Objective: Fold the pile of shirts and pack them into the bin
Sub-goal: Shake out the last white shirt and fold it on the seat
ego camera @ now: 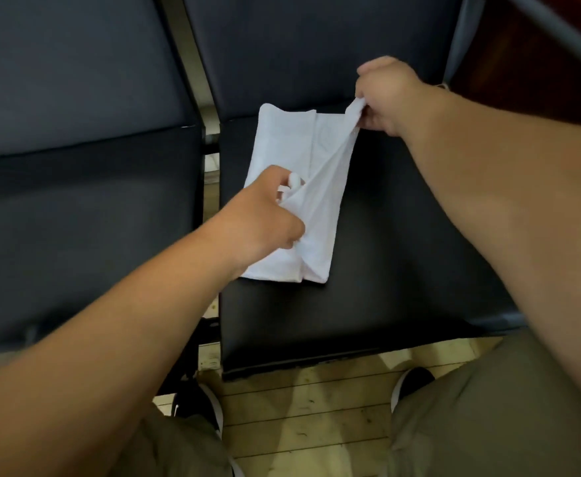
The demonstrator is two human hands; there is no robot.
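Head view looks down on a white shirt (284,146) of thin, soft cloth. It is folded into a long, narrow rectangle and lies on the smooth black padded seat (402,263) of a chair, toward the seat's left half. A raised fold runs slantwise along the shirt's right side, stretched taut between the two hands.

The right hand (387,94) pinches the far right corner between thumb and curled fingers and holds it above the seat. The left hand (263,216) grips a bunch of cloth near the shirt's near end, fingers curled into it. The fingertips of both hands are hidden behind knuckles and cloth.

A second dark seat (75,218) stands just beside it on the left, with a metal frame bar (192,70) between the two backrests. Below the seat edge are pale wooden floorboards (303,411), olive trouser legs (488,418) and the toe of a dark shoe (414,376). The shoe is partly covered. The forearms are blurred and cut off by the picture's edges.
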